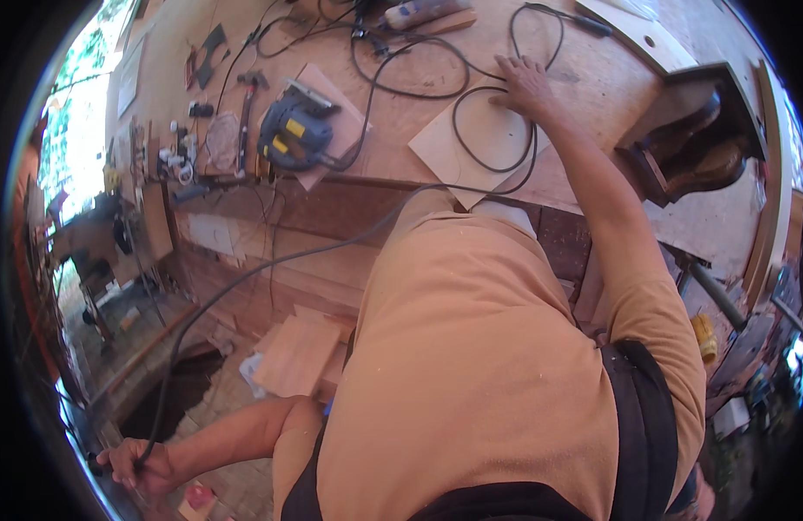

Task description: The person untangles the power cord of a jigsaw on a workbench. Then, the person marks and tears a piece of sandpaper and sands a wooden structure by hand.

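Low at the left, my left hand [139, 464] is closed round a black cable [245, 276], which runs up to the workbench and loops there. A dark end piece shows by its fingers. Farther off, my right hand [525, 85] rests on the bench with its fingers apart, next to the cable loops and the far edge of a pale square board [436, 143]. A dark blue power tool [295, 130] with yellow labels and a metal base plate lies on a thin wooden square [353, 113], left of that board.
A hammer [247, 113] and small tools lie on the bench [592, 52] at left. At right stands a dark carved wooden piece [692, 135]. Under the bench's front edge are loose boards [297, 352]. A dark opening [180, 391] lies near my left forearm.
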Demonstrator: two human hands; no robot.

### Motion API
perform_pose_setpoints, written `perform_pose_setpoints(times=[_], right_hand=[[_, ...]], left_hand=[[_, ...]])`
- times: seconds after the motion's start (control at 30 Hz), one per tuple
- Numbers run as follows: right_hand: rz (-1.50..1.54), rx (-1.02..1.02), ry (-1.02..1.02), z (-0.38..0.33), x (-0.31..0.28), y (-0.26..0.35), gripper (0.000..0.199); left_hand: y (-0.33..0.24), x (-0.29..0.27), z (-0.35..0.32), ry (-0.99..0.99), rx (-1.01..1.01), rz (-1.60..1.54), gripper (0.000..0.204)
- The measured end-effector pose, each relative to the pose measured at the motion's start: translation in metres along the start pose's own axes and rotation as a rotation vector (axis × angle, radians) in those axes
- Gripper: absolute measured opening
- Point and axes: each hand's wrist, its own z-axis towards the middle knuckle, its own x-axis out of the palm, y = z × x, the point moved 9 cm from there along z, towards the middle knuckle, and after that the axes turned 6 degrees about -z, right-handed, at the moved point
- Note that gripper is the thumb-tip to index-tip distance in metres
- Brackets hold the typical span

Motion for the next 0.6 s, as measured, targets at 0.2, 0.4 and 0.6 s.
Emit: perform_pose_setpoints(times=[0.2, 0.4, 0.6], right_hand=[[0.066, -0.054, -0.151, -0.003, 0.006, -0.008, 0.034], [0.053, 0.036, -0.168, -0.025, -0.051, -0.013, 0.032], [0.212, -0.118, -0.244, -0.106, -0.158, 0.061, 0.032]], left_hand=[[-0.078, -0.037, -0.008, -0.149, 0.201, 0.269, 0.029], [-0.039, -0.088, 0.008, -0.016, 0.006, 0.477, 0.031], [0.042, -0.136, 0.016, 0.12, -0.41, 0.542, 0.035]])
